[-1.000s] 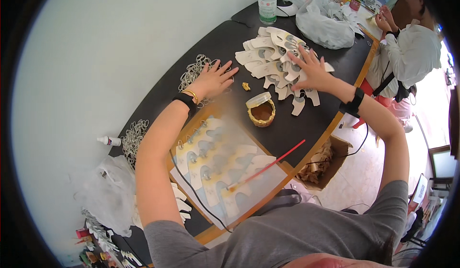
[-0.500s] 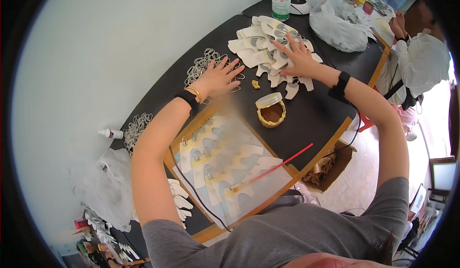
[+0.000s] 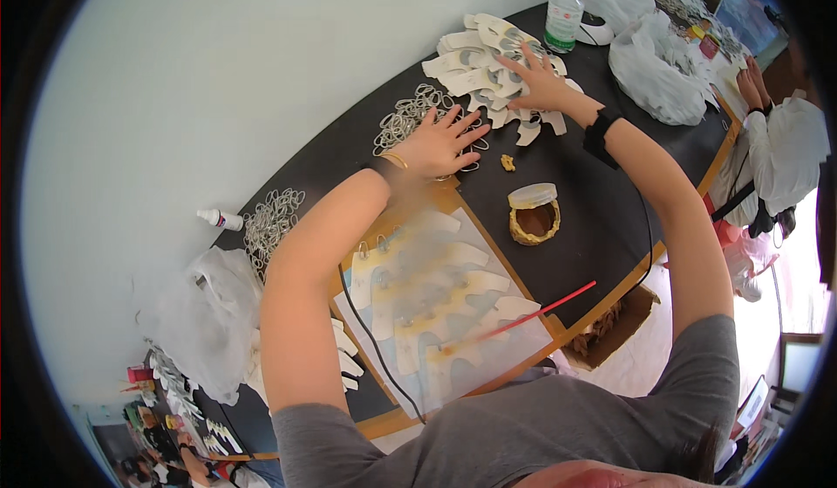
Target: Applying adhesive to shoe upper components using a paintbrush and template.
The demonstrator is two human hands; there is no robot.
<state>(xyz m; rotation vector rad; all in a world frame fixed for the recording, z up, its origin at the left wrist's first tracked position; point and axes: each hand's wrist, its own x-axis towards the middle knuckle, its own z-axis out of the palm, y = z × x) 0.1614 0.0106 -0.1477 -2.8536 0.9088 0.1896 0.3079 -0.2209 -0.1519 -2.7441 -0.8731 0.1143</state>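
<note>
white cutouts [image 3: 455, 61] mostly point leftward, long axes crosswise, right hand [image 3: 542, 85] and left hand [image 3: 433, 148] splayed.

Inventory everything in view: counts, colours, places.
table: one, black, centre
sheet: one, whitish, table's near edge
pieces: many, white, mostly far pile and sheet
rings: two heaps, silver, table's left
stick: one, red, over sheet
jar: one, yellowish, right of sheet
lid: one, translucent, jar's rim
lump: one, yellow, beyond jar
bottles: two, clear far, white left
bags: several, white, left and right
box: one, brown, beyond table's right edge
cables: at least two, black, left and right
co-worker: one, white top, right
shirt: one, grey, bottom
left hand: one, open, at upper rings
right hand: one, open, on pile
</note>
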